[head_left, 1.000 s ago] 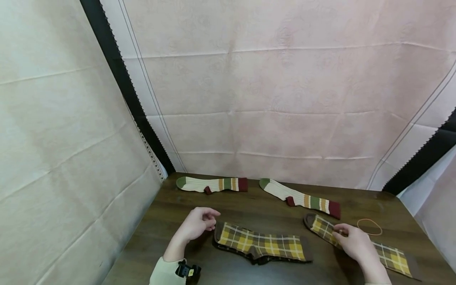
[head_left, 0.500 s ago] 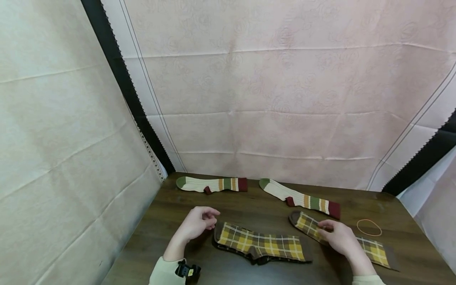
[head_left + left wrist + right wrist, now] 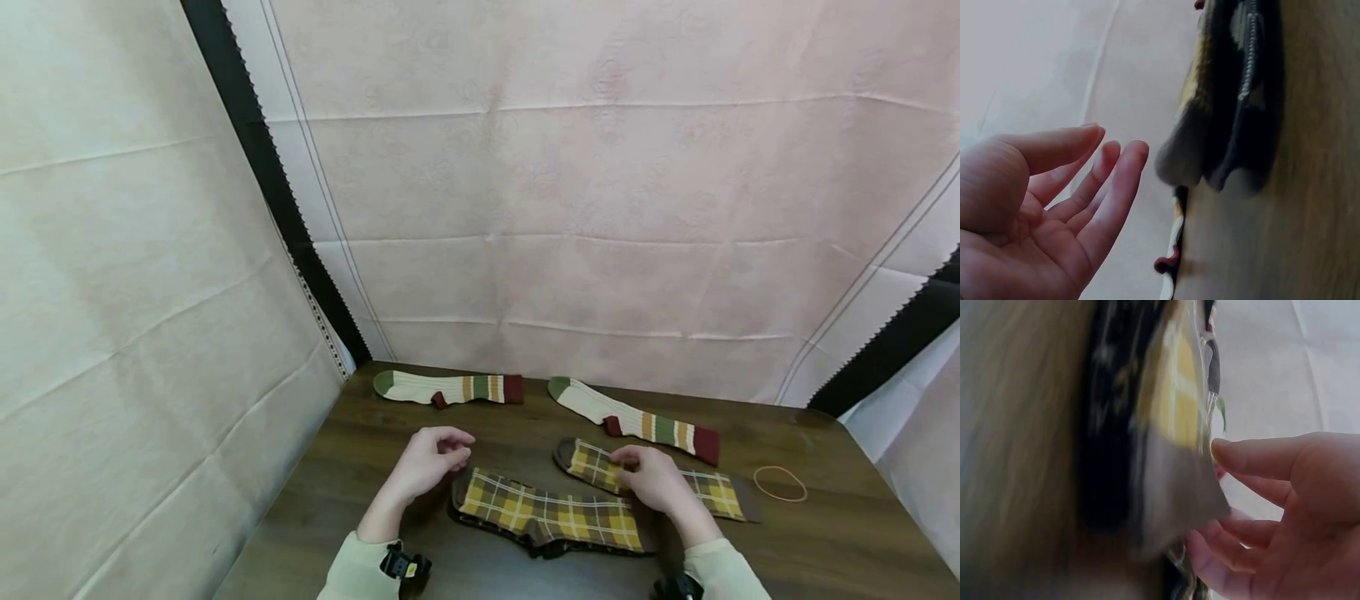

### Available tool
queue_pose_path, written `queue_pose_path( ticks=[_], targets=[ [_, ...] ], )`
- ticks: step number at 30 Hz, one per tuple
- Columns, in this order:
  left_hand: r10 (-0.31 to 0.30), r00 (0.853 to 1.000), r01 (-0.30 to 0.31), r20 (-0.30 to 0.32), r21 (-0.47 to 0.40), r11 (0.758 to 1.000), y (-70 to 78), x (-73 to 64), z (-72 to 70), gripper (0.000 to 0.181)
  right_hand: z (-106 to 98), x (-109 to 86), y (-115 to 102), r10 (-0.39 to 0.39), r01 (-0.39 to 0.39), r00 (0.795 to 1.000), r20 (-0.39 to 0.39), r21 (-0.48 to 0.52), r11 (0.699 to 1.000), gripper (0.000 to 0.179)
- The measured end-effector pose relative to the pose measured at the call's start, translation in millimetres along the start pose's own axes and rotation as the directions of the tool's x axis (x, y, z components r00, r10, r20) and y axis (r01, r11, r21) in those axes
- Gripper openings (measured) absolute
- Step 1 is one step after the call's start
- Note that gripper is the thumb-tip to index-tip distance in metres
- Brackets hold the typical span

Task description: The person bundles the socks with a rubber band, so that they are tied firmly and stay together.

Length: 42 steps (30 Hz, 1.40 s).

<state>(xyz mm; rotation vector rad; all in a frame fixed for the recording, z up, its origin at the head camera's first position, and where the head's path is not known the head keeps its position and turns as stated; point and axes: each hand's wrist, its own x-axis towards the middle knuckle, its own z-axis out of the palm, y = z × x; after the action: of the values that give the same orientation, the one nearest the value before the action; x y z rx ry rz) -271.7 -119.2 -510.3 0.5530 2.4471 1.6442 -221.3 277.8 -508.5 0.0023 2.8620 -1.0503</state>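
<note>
My right hand [image 3: 660, 479] pinches a yellow-and-brown plaid sock [image 3: 716, 493] near its middle; the sock lies slanted, its dark toe pointing left. Just in front of it rests another plaid sock [image 3: 551, 512], with a dark layer showing under its lower edge. Its grey cuff [image 3: 1175, 487] fills the foreground of the right wrist view and covers some of the right fingers. The left hand [image 3: 427, 458] hovers by the near sock's toe end, fingers loosely bent and holding nothing. In the left wrist view, that toe [image 3: 1182, 153] is beside the fingertips, apart from them.
Two cream striped socks lie along the back of the brown wooden table [image 3: 330, 517], one on the left [image 3: 450, 389] and one on the right [image 3: 637, 418]. A thin orange loop [image 3: 783, 500], like a rubber band, is at the right. Pale cloth walls [image 3: 570, 208] rise behind and left.
The right hand has drawn its plaid sock left across the table, away from the orange loop and up behind the near sock. The left hand has shifted only slightly.
</note>
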Motion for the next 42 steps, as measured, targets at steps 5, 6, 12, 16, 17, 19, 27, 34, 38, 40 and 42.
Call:
queue_pose_path(
  ticks=[5,6,12,16,17,19,27,34,38,40,42],
  targets=[
    [0.006,0.999,-0.007,0.032,0.042,0.999,-2.2,11.2,5.8,0.020,10.8,11.7,-7.1,-0.018,0.018,1.000,0.003,0.014,1.000,0.027],
    [0.008,0.999,-0.010,0.039,0.054,0.998,-2.2,13.4,7.3,0.020,11.5,13.7,-5.7,-0.022,0.022,1.000,0.000,0.013,1.000,0.028],
    [0.015,0.997,-0.022,0.075,0.085,0.996,3.8,18.8,13.8,0.019,3.8,21.6,9.6,0.005,-0.008,0.999,-0.054,-0.052,0.999,0.032],
    [0.024,0.996,-0.034,0.089,0.115,0.993,5.6,19.3,14.6,0.019,0.2,27.6,12.3,0.038,-0.043,0.997,-0.067,-0.073,0.996,0.035],
    [0.026,0.996,-0.037,0.090,0.122,0.992,5.1,19.7,14.7,0.019,0.5,29.5,11.6,0.037,-0.041,0.997,-0.065,-0.072,0.997,0.036],
    [0.028,0.995,-0.041,0.096,0.133,0.990,3.5,21.2,14.9,0.019,2.8,33.1,8.8,0.043,-0.047,0.996,-0.073,-0.056,0.997,0.036],
    [0.018,0.989,-0.035,0.144,0.116,0.993,-7.6,32.4,14.1,0.020,23.8,45.6,-11.3,0.018,-0.012,0.997,-0.074,0.072,0.997,0.034],
    [-0.033,0.992,0.021,0.122,0.101,0.995,-15.9,46.6,11.2,0.023,47.8,54.8,-28.7,-0.066,0.068,0.998,-0.016,0.254,0.965,0.038],
    [-0.056,0.996,0.050,0.069,0.084,0.995,-22.0,53.0,9.4,0.027,55.0,57.0,-35.7,-0.202,0.175,0.979,0.041,0.348,0.921,0.039],
    [-0.067,0.997,0.063,0.047,0.084,0.994,-24.5,55.4,7.1,0.028,54.2,56.5,-36.8,-0.243,0.214,0.969,0.034,0.370,0.904,0.038],
    [-0.069,0.997,0.065,0.032,0.098,0.993,-26.1,57.3,3.4,0.029,49.2,55.1,-35.0,-0.240,0.228,0.971,-0.006,0.348,0.909,0.037]
  ],
)
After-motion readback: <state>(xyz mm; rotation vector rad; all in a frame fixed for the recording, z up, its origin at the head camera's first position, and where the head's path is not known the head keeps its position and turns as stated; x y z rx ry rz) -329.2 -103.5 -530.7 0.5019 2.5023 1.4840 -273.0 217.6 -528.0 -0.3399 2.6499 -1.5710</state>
